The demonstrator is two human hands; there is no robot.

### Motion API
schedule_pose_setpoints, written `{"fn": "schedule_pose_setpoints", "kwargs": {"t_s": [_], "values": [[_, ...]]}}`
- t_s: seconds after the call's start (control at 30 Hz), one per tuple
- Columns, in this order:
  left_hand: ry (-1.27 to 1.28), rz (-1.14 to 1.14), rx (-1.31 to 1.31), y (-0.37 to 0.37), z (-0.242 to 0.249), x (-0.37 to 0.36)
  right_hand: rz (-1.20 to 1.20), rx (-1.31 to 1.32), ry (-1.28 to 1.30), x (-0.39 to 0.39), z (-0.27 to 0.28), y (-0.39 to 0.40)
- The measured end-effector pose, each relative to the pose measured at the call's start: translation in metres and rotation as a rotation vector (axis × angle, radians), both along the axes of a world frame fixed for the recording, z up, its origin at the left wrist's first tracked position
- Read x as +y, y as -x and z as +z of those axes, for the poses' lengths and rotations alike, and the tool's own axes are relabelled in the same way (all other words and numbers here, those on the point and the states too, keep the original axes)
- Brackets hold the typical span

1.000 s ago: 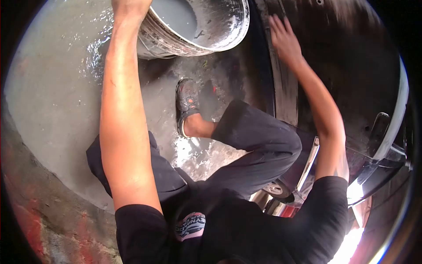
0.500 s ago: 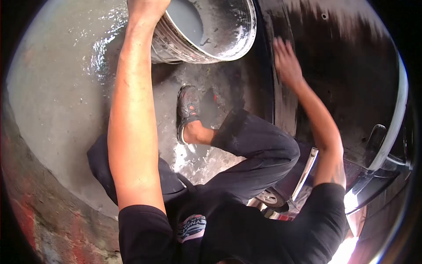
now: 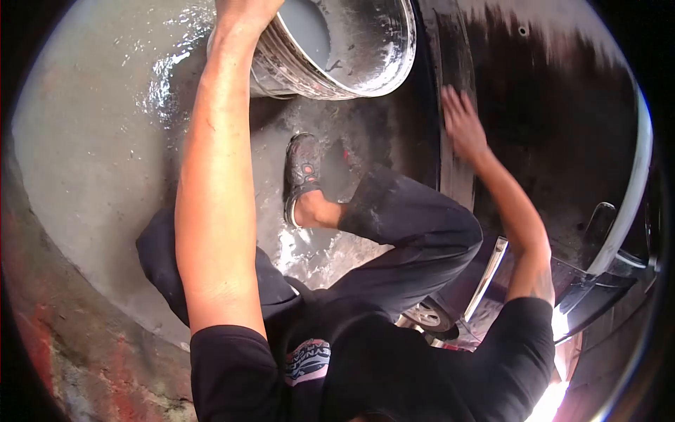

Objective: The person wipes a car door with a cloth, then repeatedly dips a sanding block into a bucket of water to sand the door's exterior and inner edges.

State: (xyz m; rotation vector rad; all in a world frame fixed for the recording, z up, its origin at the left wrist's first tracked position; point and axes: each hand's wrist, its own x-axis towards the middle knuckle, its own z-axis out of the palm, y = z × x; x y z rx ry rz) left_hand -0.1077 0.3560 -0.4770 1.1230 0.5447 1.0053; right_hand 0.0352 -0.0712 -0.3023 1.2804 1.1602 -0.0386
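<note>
The dark, glossy car body panel (image 3: 555, 141) fills the view from one to four o'clock, streaked with pale soapy film along its upper part and along the vertical trim edge near the middle. The right hand (image 3: 460, 123) lies flat on that edge with fingers spread open, palm against the wet surface, holding nothing that can be made out. Judging from the film, the top band looks lathered while the darker stretch lower down looks less covered.

At twelve o'clock stands a battered grey metal bucket (image 3: 344, 49) of cloudy water. The left hand (image 3: 242, 10) reaches its near rim; the view's edge cuts it off, so its grip cannot be told.

Below, a dark rubber sandal (image 3: 301, 172) rests on the wet grey concrete floor (image 3: 91, 155).
</note>
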Motion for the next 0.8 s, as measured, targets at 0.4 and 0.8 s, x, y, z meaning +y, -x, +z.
{"fn": "schedule_pose_setpoints", "kwargs": {"t_s": [0.4,0.8], "values": [[-0.059,-0.041,0.047,0.004,0.003,0.001,0.142,-0.112,-0.162,0.073,0.004,-0.024],[-0.073,-0.054,-0.010,0.004,-0.005,0.001,0.254,-0.109,-0.444,0.118,0.004,-0.071]]}}
